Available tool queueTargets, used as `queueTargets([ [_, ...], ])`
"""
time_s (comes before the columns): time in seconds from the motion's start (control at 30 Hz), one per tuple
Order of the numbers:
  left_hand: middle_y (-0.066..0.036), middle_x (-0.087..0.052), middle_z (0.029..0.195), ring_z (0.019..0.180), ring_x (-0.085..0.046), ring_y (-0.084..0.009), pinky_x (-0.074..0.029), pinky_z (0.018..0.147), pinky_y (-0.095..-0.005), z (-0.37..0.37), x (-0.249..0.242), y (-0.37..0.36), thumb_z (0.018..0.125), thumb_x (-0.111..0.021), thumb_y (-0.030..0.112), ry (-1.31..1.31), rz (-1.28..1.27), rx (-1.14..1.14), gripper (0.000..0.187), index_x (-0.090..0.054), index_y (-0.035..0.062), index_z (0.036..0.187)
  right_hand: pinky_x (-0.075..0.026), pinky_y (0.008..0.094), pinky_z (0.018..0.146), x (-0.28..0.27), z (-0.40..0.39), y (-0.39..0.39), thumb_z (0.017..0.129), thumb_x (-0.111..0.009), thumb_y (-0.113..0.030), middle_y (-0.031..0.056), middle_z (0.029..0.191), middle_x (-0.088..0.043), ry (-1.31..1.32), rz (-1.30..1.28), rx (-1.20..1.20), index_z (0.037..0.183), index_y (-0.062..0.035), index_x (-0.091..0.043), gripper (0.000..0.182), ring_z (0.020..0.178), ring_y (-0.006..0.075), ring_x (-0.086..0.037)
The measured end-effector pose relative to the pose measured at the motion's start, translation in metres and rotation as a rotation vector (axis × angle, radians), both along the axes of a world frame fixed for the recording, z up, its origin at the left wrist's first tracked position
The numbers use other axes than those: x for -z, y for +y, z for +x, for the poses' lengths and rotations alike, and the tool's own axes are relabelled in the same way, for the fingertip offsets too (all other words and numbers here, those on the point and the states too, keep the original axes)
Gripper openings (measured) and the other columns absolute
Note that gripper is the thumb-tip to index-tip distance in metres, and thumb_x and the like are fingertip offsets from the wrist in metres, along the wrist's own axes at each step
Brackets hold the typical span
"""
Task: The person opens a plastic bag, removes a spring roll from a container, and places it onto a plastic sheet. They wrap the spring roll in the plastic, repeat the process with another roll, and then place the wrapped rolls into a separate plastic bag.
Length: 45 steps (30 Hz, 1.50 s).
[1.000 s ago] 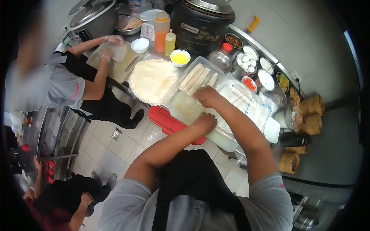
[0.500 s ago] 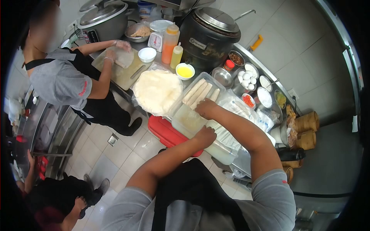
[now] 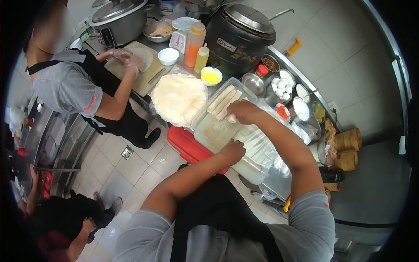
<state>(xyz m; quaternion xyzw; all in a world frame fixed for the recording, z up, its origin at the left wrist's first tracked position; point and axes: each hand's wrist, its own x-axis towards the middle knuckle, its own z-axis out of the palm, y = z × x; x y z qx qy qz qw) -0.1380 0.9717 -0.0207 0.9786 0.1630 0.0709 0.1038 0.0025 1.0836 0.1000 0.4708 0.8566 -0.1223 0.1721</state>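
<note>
A clear plastic container (image 3: 201, 122) holds several pale rolls (image 3: 224, 101) side by side in its far half. My right hand (image 3: 242, 112) is closed round a pale roll (image 3: 231, 118) at the container's right side, and the fingers hide part of it. Near the container's front right edge is my left hand (image 3: 233, 151), its fingers curled in; what it holds, if anything, is hidden. Left of the container lies a stack of round, flat dough sheets (image 3: 179, 99) on plastic wrap. Clear plastic sheeting (image 3: 262, 139) lies to the right of my hands.
A co-worker in gloves handles a wrapper (image 3: 143, 57) on a cutting board (image 3: 143, 88). Behind stand sauce bottles (image 3: 195, 45), a yellow bowl (image 3: 211, 77) and a black pot (image 3: 235, 44). Eggs (image 3: 283, 87) are at the right, a red lid (image 3: 187, 146) below the counter, another person lower left.
My right hand has shifted slightly right, and a roll's end now shows beneath its fingers. The co-worker's hands have come together over the wrapper.
</note>
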Motion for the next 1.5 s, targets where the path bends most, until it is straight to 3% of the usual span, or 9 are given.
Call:
queueTargets([
  [0.17,-0.014,-0.067,0.107,0.107,-0.062,-0.0293,-0.047,0.092,-0.0452,0.001,-0.009,0.001,0.089,-0.059,0.015,0.058,-0.088,-0.001,0.019,-0.072,0.0051,0.1,-0.049,0.0442,0.095,-0.011,0.029,0.006,0.09,-0.057,-0.004,0.0138,0.12,-0.067,0.393,0.043,0.425,0.115,-0.0108,-0.06,0.027,0.113,0.0339,-0.064],
  [0.37,-0.013,-0.064,0.112,0.114,-0.06,-0.0304,-0.045,0.097,-0.049,0.003,-0.004,0.003,0.093,-0.06,0.022,0.108,-0.076,-0.001,0.022,-0.07,0.0068,0.106,-0.054,0.0322,0.091,-0.009,0.065,0.002,0.096,-0.065,-0.007,0.0061,0.116,-0.065,1.517,0.316,0.839,0.128,-0.0037,-0.052,0.035,0.106,0.0148,-0.064],
  [0.6,-0.014,-0.065,0.11,0.114,-0.059,-0.0316,-0.045,0.096,-0.0502,-0.001,-0.006,0.005,0.092,-0.06,0.024,0.064,-0.074,0.022,0.022,-0.068,0.007,0.104,-0.056,0.0503,0.086,-0.125,0.078,-0.088,0.106,-0.053,-0.035,0.0135,0.118,-0.063,2.326,0.311,0.59,0.132,-0.0091,-0.046,0.037,0.112,0.0322,-0.065],
  [0.7,-0.014,-0.064,0.109,0.114,-0.059,-0.0307,-0.045,0.095,-0.0493,-0.001,-0.003,0.007,0.087,-0.064,0.019,0.045,-0.093,0.042,0.02,-0.067,0.0056,0.102,-0.057,0.0492,0.073,-0.09,0.081,-0.123,0.106,-0.052,-0.031,0.0136,0.099,-0.064,2.265,0.171,0.861,0.127,-0.0085,-0.047,0.031,0.083,0.03,-0.067],
  [0.77,-0.014,-0.065,0.109,0.114,-0.06,-0.0304,-0.045,0.094,-0.0483,-0.002,-0.004,0.008,0.085,-0.065,0.016,0.044,-0.093,0.056,0.021,-0.066,0.0045,0.103,-0.053,0.0368,0.051,-0.061,0.07,-0.153,0.104,-0.056,-0.022,0.0087,0.089,-0.06,1.926,0.102,1.188,0.122,-0.0074,-0.047,0.024,0.063,0.0181,-0.06],
  [0.87,-0.017,-0.065,0.11,0.112,-0.061,-0.0326,-0.046,0.095,-0.0461,0.001,-0.017,0.011,0.081,-0.068,0.01,0.084,-0.127,0.054,0.038,-0.06,0.0014,0.117,-0.051,0.0327,0.049,-0.015,0.067,-0.19,0.089,-0.064,-0.019,0.0095,0.091,-0.061,1.251,-0.037,1.412,0.128,-0.0045,-0.043,0.047,0.064,0.0156,-0.06],
  [1.03,-0.026,-0.06,0.124,0.111,-0.063,-0.0443,-0.053,0.094,-0.0498,0.01,-0.037,0.016,0.073,-0.076,0.005,0.203,-0.441,-0.117,0.091,-0.026,-0.0003,0.149,-0.053,0.0422,0.08,0.032,0.076,-0.223,0.084,-0.062,-0.014,0.0171,0.104,-0.061,0.709,0.003,0.936,0.127,-0.0044,-0.049,0.045,0.089,0.0321,-0.064],
  [1.13,-0.031,-0.053,0.126,0.101,-0.066,-0.047,-0.055,0.088,-0.049,0.007,-0.054,0.01,0.072,-0.074,-0.001,0.119,-0.43,-0.17,0.1,-0.016,-0.0035,0.153,-0.047,0.0438,0.093,0.043,0.068,-0.229,0.084,-0.062,-0.012,0.0198,0.113,-0.058,0.623,0.01,0.907,0.125,-0.008,-0.052,0.042,0.103,0.0387,-0.061],
  [1.5,-0.029,-0.033,0.147,0.127,-0.053,-0.0468,-0.051,0.104,-0.0473,0.012,-0.041,0.009,0.069,-0.083,0.002,0.163,-0.412,-0.19,0.117,-0.008,0.0034,0.159,-0.049,0.0454,0.092,0.068,0.052,-0.207,0.088,-0.066,-0.011,0.018,0.117,-0.057,0.677,0.01,0.816,0.125,-0.0143,-0.056,0.039,0.105,0.0369,-0.062],
])
